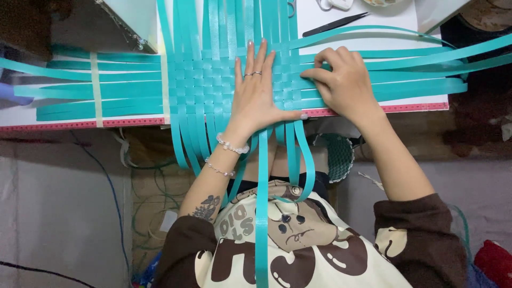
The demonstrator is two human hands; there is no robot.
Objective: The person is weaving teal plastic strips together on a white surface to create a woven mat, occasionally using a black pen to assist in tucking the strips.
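A mat of woven teal plastic strips (208,88) lies on a white table (69,124) with a red-edged front. My left hand (257,90) rests flat on the weave, fingers spread, pressing it down. My right hand (341,80) is bent at the weave's right edge, fingertips pinching the horizontal teal strips (421,72) that run off to the right. Loose vertical strip ends (261,213) hang over the table edge onto my lap.
Black tweezers (335,24) lie at the back of the table beside a white tool (335,4). A tape band (96,88) crosses the left strips. A small woven teal basket (337,156) sits below the table edge. Cables (114,197) run across the floor at left.
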